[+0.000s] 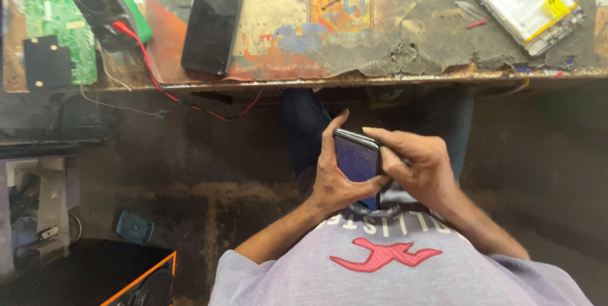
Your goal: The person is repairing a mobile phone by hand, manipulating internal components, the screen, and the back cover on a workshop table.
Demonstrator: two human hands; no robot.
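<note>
I hold a dark smartphone [356,161] with a lit bluish screen over my lap, below the workbench edge. My left hand [334,176] wraps around its left side, thumb up along the top corner. My right hand [418,165] grips the right edge, with the index finger stretched across the phone's top. Both hands touch the phone at once.
The worn workbench [392,52] above carries a black phone [215,18] lying face up, an opened phone with a yellow-edged battery [522,2], a green circuit board [60,33], red and black wires [158,84] and a small red-tipped tool [476,23]. Dark floor lies below.
</note>
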